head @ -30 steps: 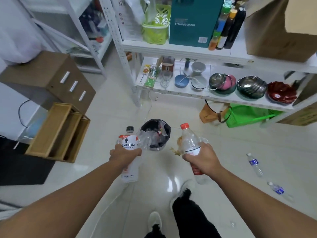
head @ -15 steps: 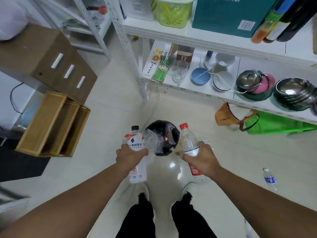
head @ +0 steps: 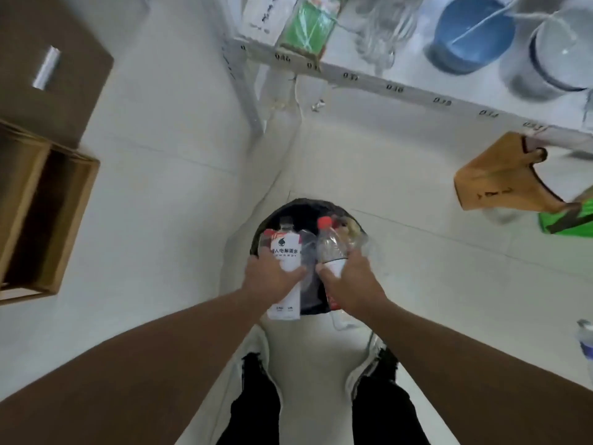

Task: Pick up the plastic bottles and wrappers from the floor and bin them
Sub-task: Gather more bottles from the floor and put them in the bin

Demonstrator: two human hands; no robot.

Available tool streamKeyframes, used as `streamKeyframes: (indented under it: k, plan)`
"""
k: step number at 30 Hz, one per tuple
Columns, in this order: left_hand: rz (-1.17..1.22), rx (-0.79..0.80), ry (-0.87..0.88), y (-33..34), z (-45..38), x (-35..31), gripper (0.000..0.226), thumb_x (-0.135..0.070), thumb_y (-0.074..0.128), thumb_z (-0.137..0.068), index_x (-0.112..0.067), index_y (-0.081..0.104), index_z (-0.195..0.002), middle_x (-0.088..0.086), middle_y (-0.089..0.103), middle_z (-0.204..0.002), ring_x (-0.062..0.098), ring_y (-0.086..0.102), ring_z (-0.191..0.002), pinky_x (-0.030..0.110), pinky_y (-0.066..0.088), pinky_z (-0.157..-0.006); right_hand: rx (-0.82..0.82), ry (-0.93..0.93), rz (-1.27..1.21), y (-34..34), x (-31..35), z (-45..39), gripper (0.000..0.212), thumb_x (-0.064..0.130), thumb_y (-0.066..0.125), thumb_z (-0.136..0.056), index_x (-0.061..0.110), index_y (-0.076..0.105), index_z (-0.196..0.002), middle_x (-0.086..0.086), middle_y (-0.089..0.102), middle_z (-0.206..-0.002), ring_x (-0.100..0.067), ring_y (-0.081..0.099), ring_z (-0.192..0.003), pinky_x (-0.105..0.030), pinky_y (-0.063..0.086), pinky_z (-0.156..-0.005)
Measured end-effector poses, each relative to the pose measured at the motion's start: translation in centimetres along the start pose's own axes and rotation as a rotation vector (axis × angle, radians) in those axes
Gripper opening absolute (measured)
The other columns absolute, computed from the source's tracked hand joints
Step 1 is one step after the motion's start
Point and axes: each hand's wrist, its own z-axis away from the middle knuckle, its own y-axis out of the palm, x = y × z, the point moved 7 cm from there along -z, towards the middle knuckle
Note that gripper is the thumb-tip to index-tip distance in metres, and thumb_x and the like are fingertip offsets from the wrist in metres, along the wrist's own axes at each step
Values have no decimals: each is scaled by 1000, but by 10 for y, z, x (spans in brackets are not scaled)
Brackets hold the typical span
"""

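My left hand [head: 269,279] grips a white-labelled bottle [head: 285,252] with a clear crumpled wrapper [head: 308,252] beside it. In my right hand [head: 349,282] is a clear bottle with a red cap [head: 330,245], plus more clear plastic [head: 362,242]. Both bottles hang side by side directly over the round bin with a black liner [head: 272,216], which stands on the floor just in front of my feet. Another small bottle with a blue label [head: 586,345] lies on the floor at the right edge.
A white metal shelf [head: 398,91] with bowls and glasses runs across the top right. A brown paper bag [head: 500,175] and a green basket [head: 574,220] sit under it. Wooden crates [head: 38,213] and a brown drawer unit [head: 48,65] stand at the left.
I have stepped up to the bin and leaned over it. Both hands came together and now hold the bottles above the bin's opening instead of short of it.
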Motion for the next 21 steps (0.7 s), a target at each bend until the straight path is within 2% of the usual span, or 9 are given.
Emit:
streamKeyframes:
  k: [3,6,8,10,12,14,17,19,21]
  plan:
    - [-30,-17,2,41,-40,5,95,-58,74,-93,-15,27,-165,23,45,-152,44,55,-133,54,47,-113,59,48,142,39,-28,-48,75,53,47,-108,-1,30,-157,-30,40,-159,-47,44,-144,-51,40,-114]
    - [-94,-56,53,63,-57,1,85,-59,67,-98,-16,31,-162,22,34,-150,45,55,-129,50,46,-113,70,62,305,55,-29,-78,64,50,38,-111,-2,44,-147,-29,54,-146,-46,55,-133,-48,47,-104]
    - [-156,-92,79,68,-58,-5,79,-60,64,-99,-17,36,-160,20,32,-150,42,49,-133,51,44,-115,114,-15,429,62,-17,-88,54,40,34,-113,0,53,-143,-30,56,-140,-47,58,-129,-49,50,-103]
    - [-201,-105,93,68,-52,-8,72,-58,59,-102,-21,38,-160,20,31,-157,42,42,-141,53,39,-118,112,-70,519,62,-9,-90,48,34,32,-112,4,56,-141,-31,56,-133,-48,60,-123,-46,50,-92]
    - [-230,-103,130,62,-39,-12,64,-54,57,-103,-24,43,-158,20,25,-166,44,36,-148,56,36,-120,73,-89,521,53,-5,-80,41,26,33,-110,6,59,-135,-28,59,-127,-44,64,-114,-41,44,-80]
    - [-217,-127,185,48,-22,-14,56,-45,58,-104,-24,51,-155,19,22,-171,44,35,-150,55,38,-119,43,-105,437,37,-2,-61,33,19,39,-107,5,66,-118,-23,66,-117,-40,66,-104,-37,43,-78]
    - [-190,-160,243,22,3,-15,44,-37,61,-102,-22,62,-144,14,34,-166,38,45,-145,50,44,-114,-62,-108,279,2,-4,-27,25,27,44,-103,14,62,-92,-9,66,-96,-30,60,-85,-35,39,-69]
    - [-176,-132,261,7,19,-17,43,-36,63,-100,-23,63,-141,8,44,-158,34,50,-139,49,47,-113,-41,-131,232,-13,-4,-4,27,37,46,-100,19,66,-98,-3,65,-98,-26,62,-86,-35,43,-67]
    - [-183,-104,290,-6,29,-23,45,-35,66,-98,-22,63,-141,7,50,-152,33,53,-136,50,46,-114,15,-139,238,-25,-6,14,35,46,50,-98,24,70,-115,-2,68,-110,-24,64,-96,-38,52,-79]
